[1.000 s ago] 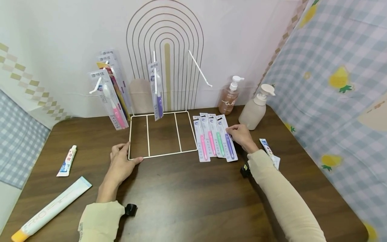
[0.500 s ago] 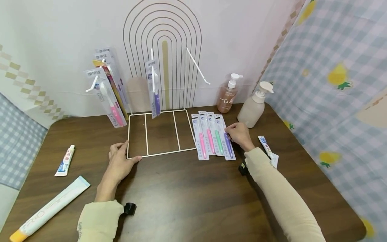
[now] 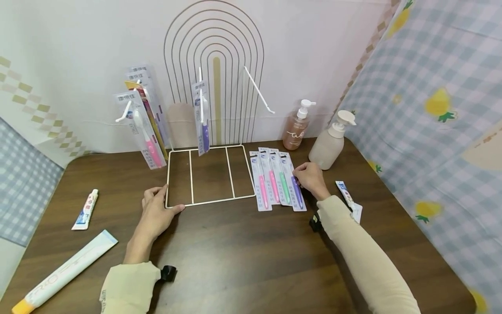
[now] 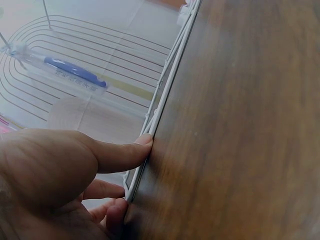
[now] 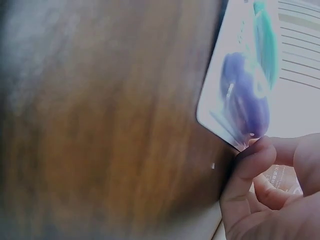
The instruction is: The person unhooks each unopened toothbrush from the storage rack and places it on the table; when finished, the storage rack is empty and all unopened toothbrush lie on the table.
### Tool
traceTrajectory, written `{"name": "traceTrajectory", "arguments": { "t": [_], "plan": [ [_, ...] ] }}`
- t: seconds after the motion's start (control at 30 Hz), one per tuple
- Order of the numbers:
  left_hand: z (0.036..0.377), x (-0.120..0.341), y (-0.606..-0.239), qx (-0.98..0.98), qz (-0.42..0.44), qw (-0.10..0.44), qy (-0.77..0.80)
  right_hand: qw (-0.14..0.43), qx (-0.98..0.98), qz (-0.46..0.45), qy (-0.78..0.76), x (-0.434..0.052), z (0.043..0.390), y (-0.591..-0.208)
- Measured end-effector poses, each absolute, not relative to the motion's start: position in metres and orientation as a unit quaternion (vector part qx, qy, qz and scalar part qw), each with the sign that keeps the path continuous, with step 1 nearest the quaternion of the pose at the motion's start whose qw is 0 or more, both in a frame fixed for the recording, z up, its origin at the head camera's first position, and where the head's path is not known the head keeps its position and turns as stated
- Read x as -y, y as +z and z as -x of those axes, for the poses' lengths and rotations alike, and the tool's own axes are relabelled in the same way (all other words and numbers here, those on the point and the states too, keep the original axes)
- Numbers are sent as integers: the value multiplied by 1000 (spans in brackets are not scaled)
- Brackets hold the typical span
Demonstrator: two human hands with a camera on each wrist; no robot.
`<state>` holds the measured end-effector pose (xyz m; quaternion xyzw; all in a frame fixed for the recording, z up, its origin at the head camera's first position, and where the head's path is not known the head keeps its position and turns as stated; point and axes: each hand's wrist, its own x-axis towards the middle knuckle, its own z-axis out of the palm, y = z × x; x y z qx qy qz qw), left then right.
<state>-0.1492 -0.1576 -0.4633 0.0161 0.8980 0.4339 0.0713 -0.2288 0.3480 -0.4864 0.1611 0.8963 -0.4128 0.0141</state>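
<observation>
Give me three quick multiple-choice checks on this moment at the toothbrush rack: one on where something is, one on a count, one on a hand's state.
1. Where does the left hand rest?
A. on the near left corner of the white wire rack
B. on the pump bottle
C. on the long toothpaste tube

2. How many packaged toothbrushes lie flat on the table right of the rack?
A. two
B. four
C. six

3. What is the right hand doing?
A. lying flat and holding nothing
B. gripping the beige pump bottle
C. pinching the edge of the purple toothbrush pack

Answers: 1 A, the left wrist view shows the fingers against the rack's base wire. 2 B, two pink, one green and one purple lie side by side. 3 C, the right wrist view shows the fingertips at the pack's edge.
</observation>
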Motion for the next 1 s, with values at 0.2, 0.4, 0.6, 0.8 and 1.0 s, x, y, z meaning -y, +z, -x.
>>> {"name": "traceTrajectory", "arguments": {
  "t": [0.2,0.4,0.6,0.8,1.0],
  "plan": [
    [149,158,-465,-898,-22,57,436,4,-899,-169,-403,-347,228,-486],
    [143,152,-450,-896,-2,82,436,-72,-916,-149,-366,-325,231,-473],
    [142,151,-448,-896,-1,86,435,-108,-902,-64,-413,-273,241,-436],
    [145,154,-453,-897,-11,68,437,-91,-891,24,-444,-210,250,-400],
    [143,152,-447,-895,-1,94,437,-55,-878,81,-469,-147,240,-352]
  ]
}}
